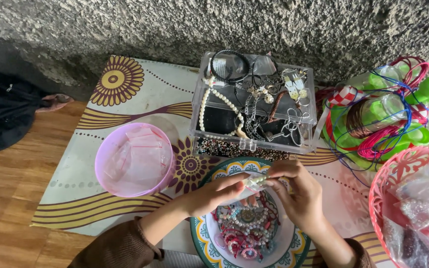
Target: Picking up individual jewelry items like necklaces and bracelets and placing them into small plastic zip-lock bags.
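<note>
Against a rough grey wall, a patterned mat (125,106) carries a patterned round plate (202,243) of beaded bracelets (247,231). Above it, a small clear plastic bag (256,181) is pinched between left hand (214,194) and right hand (299,196), both closed on it. Judged light, limp and slippery, it is best gripped at its edges.

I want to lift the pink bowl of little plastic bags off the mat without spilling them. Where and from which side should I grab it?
Probably best to grip the pink bowl by its rim on the left side, coming from the bare wooden floor. It sits upright and open, so the rim is free all round, while the clear jewellery box and patterned plate crowd its right.
</note>
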